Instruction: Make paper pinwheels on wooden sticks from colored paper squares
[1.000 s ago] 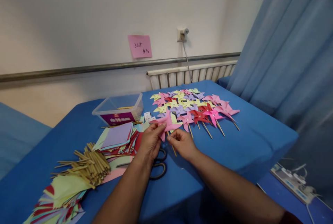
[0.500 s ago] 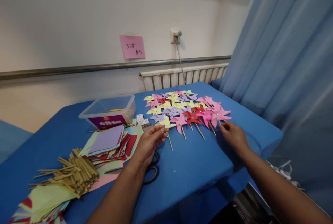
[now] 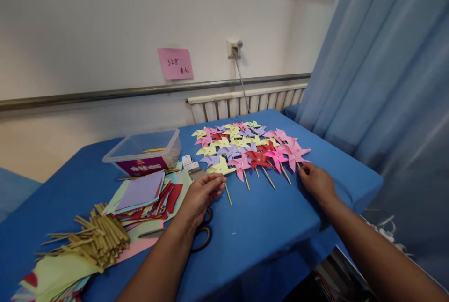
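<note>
Rows of paper pinwheels [image 3: 242,142] in pink, yellow, purple and red lie on the blue-covered table [image 3: 259,250], sticks toward me. My left hand [image 3: 206,192] is closed, thumb and fingers pinched at the stick of the front-left yellow pinwheel [image 3: 221,166]; its fingertips partly cover the stick's top. At the right end, my right hand [image 3: 317,181] is closed, fingertips on the short visible bit of stick below a light pink pinwheel [image 3: 295,156]. Black-handled scissors [image 3: 202,240] lie partly beneath my left forearm.
On the left are a clear plastic box [image 3: 142,150], stacked coloured paper squares [image 3: 140,192], a pile of short sticks [image 3: 103,239] and more paper sheets [image 3: 63,269]. Small white boxes [image 3: 189,164] sit beside the clear box. A blue curtain [image 3: 379,72] hangs at the right.
The yellow pinwheel by my left hand now shows more fully, its blades lying flatter. My right hand has shifted slightly; a bit of stick shows at its fingertips. The view has moved slightly.
</note>
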A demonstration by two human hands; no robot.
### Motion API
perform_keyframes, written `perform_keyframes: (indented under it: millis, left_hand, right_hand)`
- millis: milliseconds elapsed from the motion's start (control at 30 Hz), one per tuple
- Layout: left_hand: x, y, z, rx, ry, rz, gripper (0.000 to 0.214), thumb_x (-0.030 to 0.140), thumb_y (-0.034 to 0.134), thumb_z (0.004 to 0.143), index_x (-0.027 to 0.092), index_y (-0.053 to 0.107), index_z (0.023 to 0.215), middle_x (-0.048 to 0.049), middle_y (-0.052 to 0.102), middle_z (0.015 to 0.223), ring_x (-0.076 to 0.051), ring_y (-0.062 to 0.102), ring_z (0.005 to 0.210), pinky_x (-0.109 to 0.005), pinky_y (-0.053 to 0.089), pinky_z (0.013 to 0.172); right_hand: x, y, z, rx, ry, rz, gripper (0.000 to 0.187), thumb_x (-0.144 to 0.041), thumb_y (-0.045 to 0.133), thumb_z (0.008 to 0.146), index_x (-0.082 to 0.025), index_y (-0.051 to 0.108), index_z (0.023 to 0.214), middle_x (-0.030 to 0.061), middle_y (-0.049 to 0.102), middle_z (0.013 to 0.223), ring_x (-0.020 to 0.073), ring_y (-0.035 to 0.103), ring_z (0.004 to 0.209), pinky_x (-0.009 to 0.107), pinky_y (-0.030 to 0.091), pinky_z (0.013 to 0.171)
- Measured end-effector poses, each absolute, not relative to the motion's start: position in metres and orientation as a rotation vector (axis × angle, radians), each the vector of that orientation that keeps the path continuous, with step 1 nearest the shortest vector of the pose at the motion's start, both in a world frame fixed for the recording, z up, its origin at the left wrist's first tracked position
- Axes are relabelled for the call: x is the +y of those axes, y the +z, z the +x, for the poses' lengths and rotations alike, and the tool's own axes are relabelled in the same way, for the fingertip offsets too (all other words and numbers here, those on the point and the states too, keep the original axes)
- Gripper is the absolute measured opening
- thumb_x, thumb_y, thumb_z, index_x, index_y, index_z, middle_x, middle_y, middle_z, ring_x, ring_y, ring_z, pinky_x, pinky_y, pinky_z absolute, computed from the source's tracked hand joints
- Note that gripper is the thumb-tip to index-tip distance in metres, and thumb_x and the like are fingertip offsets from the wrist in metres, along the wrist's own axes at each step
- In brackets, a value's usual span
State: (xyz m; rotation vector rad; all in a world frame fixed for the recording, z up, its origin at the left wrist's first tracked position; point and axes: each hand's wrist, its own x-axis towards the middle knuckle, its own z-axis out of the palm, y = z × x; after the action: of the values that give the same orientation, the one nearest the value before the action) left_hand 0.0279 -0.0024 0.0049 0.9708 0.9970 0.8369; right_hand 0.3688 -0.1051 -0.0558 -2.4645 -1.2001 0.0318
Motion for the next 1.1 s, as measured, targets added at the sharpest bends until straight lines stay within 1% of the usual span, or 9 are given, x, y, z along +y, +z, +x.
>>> perform_keyframes:
  millis: [233,367,533,600,733,833,900,1000,1100]
  left_hand:
    - [-0.003,0.004,0.027,0.969,0.824,0.974,0.027,0.022,0.083,0.066,0.014,0.071,0.089,-0.0127,0.074,0.094,-0.013,0.067,0.069,-0.02,0.052,0.06]
    - [-0.004,0.004,0.027,0.967,0.823,0.972,0.03,0.023,0.084,0.065,0.013,0.07,0.09,-0.0126,0.073,0.094,-0.013,0.068,0.07,-0.02,0.052,0.061]
    - [-0.007,0.004,0.028,0.987,0.821,1.0,0.03,0.025,0.082,0.065,0.014,0.069,0.091,-0.0106,0.074,0.092,-0.013,0.067,0.07,-0.022,0.051,0.063]
    - [-0.009,0.003,0.03,0.988,0.828,1.03,0.03,0.026,0.081,0.066,0.014,0.069,0.09,-0.0105,0.074,0.091,-0.013,0.066,0.07,-0.022,0.049,0.062]
    - [-0.009,0.001,0.031,1.021,0.967,1.092,0.029,0.029,0.079,0.065,0.014,0.069,0.087,-0.0094,0.074,0.085,-0.013,0.065,0.068,-0.023,0.048,0.063]
    - [-0.003,0.002,0.026,1.067,1.213,1.095,0.029,0.031,0.077,0.065,0.014,0.069,0.087,-0.0071,0.074,0.08,-0.013,0.065,0.066,-0.024,0.049,0.065]
    - [0.003,0.005,0.019,1.087,1.4,1.097,0.028,0.031,0.075,0.067,0.014,0.068,0.088,-0.0057,0.074,0.077,-0.014,0.066,0.067,-0.025,0.05,0.067]
    - [0.011,0.005,0.006,1.148,1.618,1.14,0.022,0.029,0.07,0.07,0.015,0.067,0.087,-0.005,0.073,0.076,-0.016,0.067,0.068,-0.027,0.051,0.068]
    - [0.011,-0.002,-0.002,1.224,1.638,1.218,0.017,0.028,0.066,0.073,0.016,0.066,0.086,-0.0046,0.072,0.075,-0.016,0.067,0.067,-0.026,0.05,0.063]
  right_hand:
    - [-0.101,-0.055,0.371,-1.21,-0.013,-2.493,0.029,-0.039,0.05,0.09,-0.02,0.071,0.086,0.0078,0.073,0.08,0.0189,0.061,0.066,0.029,0.027,0.056]
    - [-0.102,-0.056,0.372,-1.223,-0.061,-2.485,0.033,-0.044,0.049,0.092,-0.019,0.07,0.086,0.009,0.073,0.08,0.0198,0.062,0.067,0.029,0.027,0.055]
    - [-0.107,-0.055,0.355,-1.197,-0.339,-2.251,0.031,-0.04,0.049,0.092,-0.017,0.069,0.094,0.0108,0.073,0.095,0.021,0.063,0.074,0.029,0.033,0.059]
    - [-0.105,-0.049,0.334,-1.298,-0.363,-2.064,0.028,-0.037,0.048,0.092,-0.017,0.068,0.093,0.0103,0.072,0.092,0.0205,0.062,0.074,0.029,0.037,0.063]
    - [-0.086,-0.023,0.259,-1.461,-0.198,-1.657,0.024,-0.032,0.048,0.092,-0.019,0.065,0.083,0.0055,0.067,0.077,0.0169,0.058,0.065,0.028,0.039,0.064]
    - [-0.057,-0.004,0.19,-1.535,0.034,-1.385,0.021,-0.027,0.047,0.092,-0.021,0.063,0.08,0.0037,0.065,0.075,0.0159,0.058,0.067,0.027,0.042,0.066]
    - [-0.037,0.0,0.151,-1.501,0.213,-1.283,0.018,-0.028,0.05,0.091,-0.021,0.063,0.08,0.0026,0.066,0.077,0.0149,0.059,0.068,0.026,0.042,0.064]
    - [-0.013,-0.01,0.116,-1.357,0.417,-1.201,0.021,-0.033,0.052,0.09,-0.021,0.062,0.077,-0.0001,0.064,0.071,0.0136,0.056,0.062,0.024,0.041,0.06]
    - [-0.002,-0.032,0.11,-1.291,0.561,-1.186,0.026,-0.039,0.052,0.089,-0.02,0.062,0.074,-0.0021,0.058,0.062,0.0132,0.051,0.057,0.024,0.039,0.057]
